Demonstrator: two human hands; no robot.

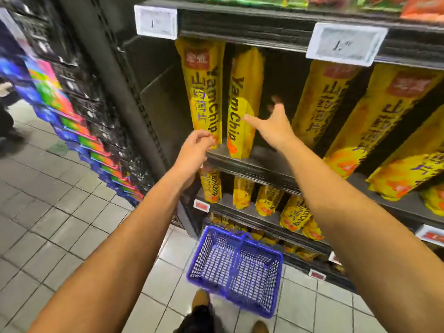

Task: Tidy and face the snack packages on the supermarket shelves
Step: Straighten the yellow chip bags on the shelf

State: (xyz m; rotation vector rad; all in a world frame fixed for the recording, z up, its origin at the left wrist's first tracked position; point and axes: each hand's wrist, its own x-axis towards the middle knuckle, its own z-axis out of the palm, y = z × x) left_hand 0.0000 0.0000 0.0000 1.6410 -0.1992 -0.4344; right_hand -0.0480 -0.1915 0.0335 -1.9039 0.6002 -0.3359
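Left hand (pixel 197 145) pinches the first yellow bag's (pixel 204 92) lower corner; right hand (pixel 274 123), fingers spread, thumb against the second bag (pixel 242 102). Blue basket (pixel 234 267) below.

Two bare forearms run up from the bottom corners of the head view, uncovered along their whole visible length: no sleeve, watch, bracelet or glove shows on either. The left hand (pixel 195 146) and the right hand (pixel 274 126) are likewise bare, with no rings that can be made out; the right hand's far fingertips are blurred. At the bottom edge a dark, blurred garment (pixel 200 318), probably shorts or trousers, shows between the arms. Beside it sit two tan-brown shoes, the left shoe (pixel 201 299) and the right shoe (pixel 259 327), their detail too soft to read.
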